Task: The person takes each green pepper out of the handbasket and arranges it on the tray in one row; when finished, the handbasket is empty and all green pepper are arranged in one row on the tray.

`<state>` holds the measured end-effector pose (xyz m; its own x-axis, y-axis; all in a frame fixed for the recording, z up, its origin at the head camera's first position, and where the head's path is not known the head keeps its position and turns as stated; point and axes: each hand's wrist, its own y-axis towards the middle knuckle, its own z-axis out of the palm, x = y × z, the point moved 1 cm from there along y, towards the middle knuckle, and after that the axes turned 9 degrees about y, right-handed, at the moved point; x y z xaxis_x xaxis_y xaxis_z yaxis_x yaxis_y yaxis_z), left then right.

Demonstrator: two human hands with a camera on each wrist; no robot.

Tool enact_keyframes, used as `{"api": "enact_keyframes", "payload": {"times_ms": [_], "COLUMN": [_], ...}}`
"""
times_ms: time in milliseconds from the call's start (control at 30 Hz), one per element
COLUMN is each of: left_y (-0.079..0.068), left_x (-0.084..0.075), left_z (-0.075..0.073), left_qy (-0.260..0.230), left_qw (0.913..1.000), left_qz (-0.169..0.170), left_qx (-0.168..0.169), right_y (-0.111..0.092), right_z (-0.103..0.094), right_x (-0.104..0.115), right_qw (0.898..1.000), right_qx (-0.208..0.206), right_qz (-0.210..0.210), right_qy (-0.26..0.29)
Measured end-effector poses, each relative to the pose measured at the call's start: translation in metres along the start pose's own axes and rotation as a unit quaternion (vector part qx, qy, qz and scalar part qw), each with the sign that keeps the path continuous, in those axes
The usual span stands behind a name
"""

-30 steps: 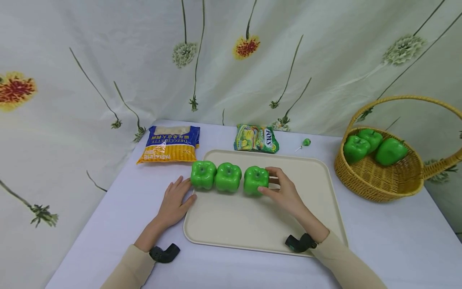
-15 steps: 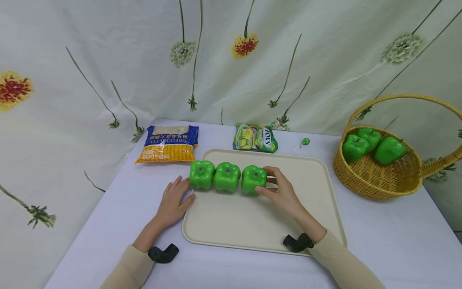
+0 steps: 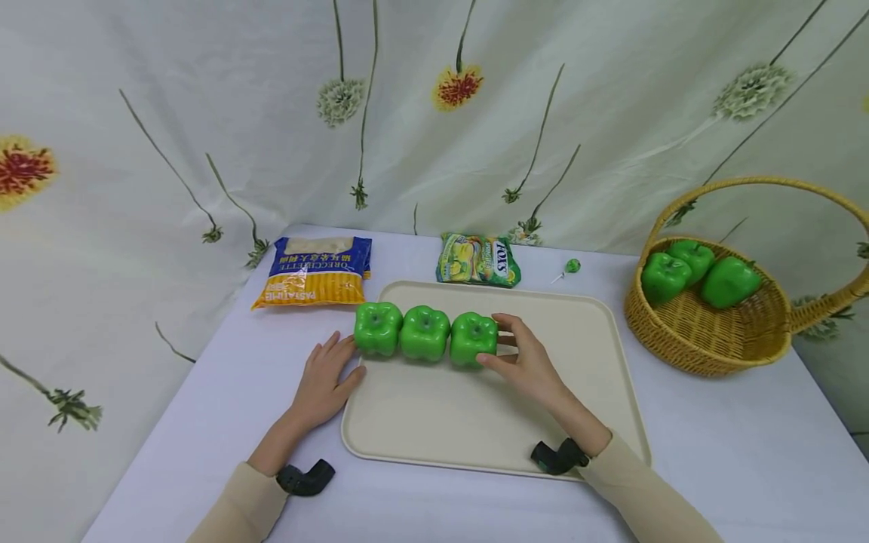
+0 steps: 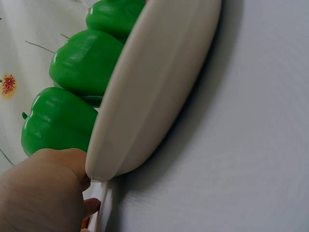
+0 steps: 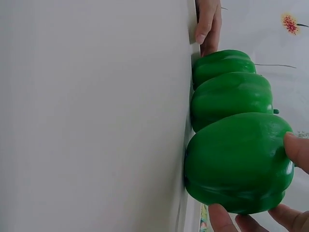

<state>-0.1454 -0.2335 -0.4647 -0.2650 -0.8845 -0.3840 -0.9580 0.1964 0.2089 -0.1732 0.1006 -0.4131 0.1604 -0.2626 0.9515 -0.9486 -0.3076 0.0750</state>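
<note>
Three green bell peppers stand in a row along the far left part of a beige tray (image 3: 434, 422): a left one (image 3: 378, 329), a middle one (image 3: 425, 333) and a right one (image 3: 474, 339). My right hand (image 3: 532, 366) holds the right pepper, thumb on its near side and fingers round its right side, as the right wrist view also shows. The right pepper (image 5: 239, 164) sits right up against the middle pepper (image 5: 231, 99). My left hand (image 3: 326, 379) rests at the tray's left rim, fingers extended, fingertips right by the left pepper (image 4: 58, 121).
At the right stands a wicker basket (image 3: 706, 354) with a tall handle and three more green peppers (image 3: 729, 283). Behind the tray lie a blue and yellow pasta bag (image 3: 314, 271), a green Fox's candy bag (image 3: 478, 260) and a green lollipop (image 3: 572, 266).
My right hand has slid the right pepper slightly left, narrowing the gap to the middle pepper. The left hand stays at the tray's rim; the head view has shifted slightly.
</note>
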Motion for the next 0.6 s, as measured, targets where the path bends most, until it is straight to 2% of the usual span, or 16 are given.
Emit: {"api": "enact_keyframes", "payload": {"times_ms": [367,600], "left_y": [-0.001,0.000], "left_x": [0.002,0.004], "left_z": [0.002,0.004], "left_qy": [-0.004,0.000], "left_qw": [1.0000,1.0000], "left_qz": [0.004,0.004], "left_qx": [-0.004,-0.004], "right_y": [-0.005,-0.017], "right_z": [-0.016,-0.045], "right_x": [0.014,0.016], "right_qw": [0.999,0.997], "right_qx": [0.009,0.017], "right_qz": [-0.022,-0.023], "right_qy": [-0.030,-0.066]}}
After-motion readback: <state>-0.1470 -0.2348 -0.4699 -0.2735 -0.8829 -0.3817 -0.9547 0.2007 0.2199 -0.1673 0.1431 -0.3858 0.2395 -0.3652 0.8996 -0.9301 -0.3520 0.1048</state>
